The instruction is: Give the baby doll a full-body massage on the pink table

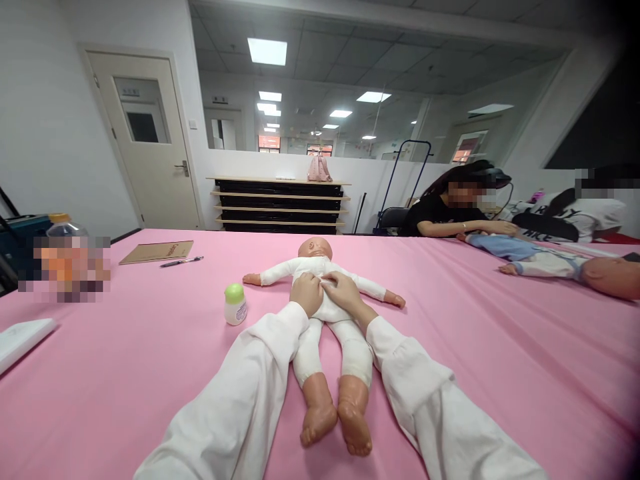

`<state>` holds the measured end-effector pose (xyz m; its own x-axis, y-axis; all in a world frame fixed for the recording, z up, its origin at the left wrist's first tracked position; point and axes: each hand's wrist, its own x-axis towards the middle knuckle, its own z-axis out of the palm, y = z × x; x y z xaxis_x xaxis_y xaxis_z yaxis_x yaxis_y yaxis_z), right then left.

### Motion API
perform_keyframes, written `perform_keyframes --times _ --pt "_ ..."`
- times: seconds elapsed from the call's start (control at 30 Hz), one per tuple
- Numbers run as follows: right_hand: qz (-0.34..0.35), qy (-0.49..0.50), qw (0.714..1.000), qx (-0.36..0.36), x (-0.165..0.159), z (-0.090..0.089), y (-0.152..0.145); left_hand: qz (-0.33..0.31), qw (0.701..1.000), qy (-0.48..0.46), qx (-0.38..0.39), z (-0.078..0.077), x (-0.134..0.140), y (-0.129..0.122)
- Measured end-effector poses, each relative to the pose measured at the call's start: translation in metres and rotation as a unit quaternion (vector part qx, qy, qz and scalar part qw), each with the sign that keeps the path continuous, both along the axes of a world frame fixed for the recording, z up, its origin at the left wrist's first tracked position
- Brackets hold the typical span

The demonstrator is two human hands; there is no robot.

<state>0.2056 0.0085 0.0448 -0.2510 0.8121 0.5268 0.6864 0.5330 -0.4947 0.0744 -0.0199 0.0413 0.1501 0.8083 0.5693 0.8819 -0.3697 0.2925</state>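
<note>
A baby doll (332, 311) with a white cloth body lies on its back, its head away from me, arms spread and bare feet toward me. My left hand (307, 294) rests on the left side of its torso, fingers bent down onto the cloth. From the right, my right hand (343, 291) lies on the chest and belly, fingers reaching inward almost to the left hand. Nothing shows in either hand, though the fingertips are partly hidden. Left of the doll stands a small white bottle with a green cap (235, 305).
Pink cloth (150, 373) covers the table. On it lie a brown notebook (157, 252), a pen (182, 262) and a white flat object (25, 341); a clear yellow-capped bottle (70, 260) stands left. At right, a person in black (450, 207) touches another doll (547, 260); another person (595, 207) sits beyond.
</note>
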Motion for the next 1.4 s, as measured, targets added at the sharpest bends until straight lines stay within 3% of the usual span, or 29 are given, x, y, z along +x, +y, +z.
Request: perform_keyframes --times 0.13,0.2,0.3,0.43,0.5,0.57,0.63,0.73,0.93,1.13,1.4 --pt "-0.034 0.051 0.996 0.063 -0.003 0.004 0.019 0.034 0.999 -0.022 -0.037 0.018 0.000 0.006" --pt "-0.038 0.073 0.991 0.108 -0.008 0.002 0.025 0.042 0.998 -0.034 -0.013 0.027 0.001 0.012" --pt "-0.025 0.058 0.994 0.090 -0.013 0.000 0.028 0.036 0.999 -0.012 0.022 0.032 0.004 0.023" --pt "-0.037 -0.047 0.998 0.003 -0.013 0.005 0.030 0.075 0.994 0.034 -0.067 0.027 0.007 0.035" --pt "-0.057 -0.071 0.996 -0.022 -0.014 0.007 0.031 0.074 0.994 0.046 -0.061 0.024 0.007 0.038" --pt "-0.074 -0.044 0.996 -0.001 -0.017 0.008 0.032 0.067 0.996 0.052 -0.011 0.020 0.006 0.040" --pt "-0.092 0.003 0.994 0.064 -0.021 0.005 0.031 0.076 0.995 0.051 0.042 0.017 0.005 0.041" --pt "-0.110 0.044 0.982 0.146 -0.024 0.000 0.030 0.089 0.993 0.055 0.062 0.013 0.004 0.042" --pt "-0.040 0.009 0.998 0.056 -0.023 -0.005 0.031 0.085 0.994 0.061 -0.008 0.010 0.003 0.042" --pt "-0.092 0.014 0.987 0.135 -0.019 -0.005 0.021 0.096 0.993 0.015 0.061 0.010 -0.001 0.022" --pt "-0.084 -0.060 0.991 0.088 -0.014 -0.002 0.001 0.051 0.998 -0.033 -0.007 0.005 -0.007 0.005"
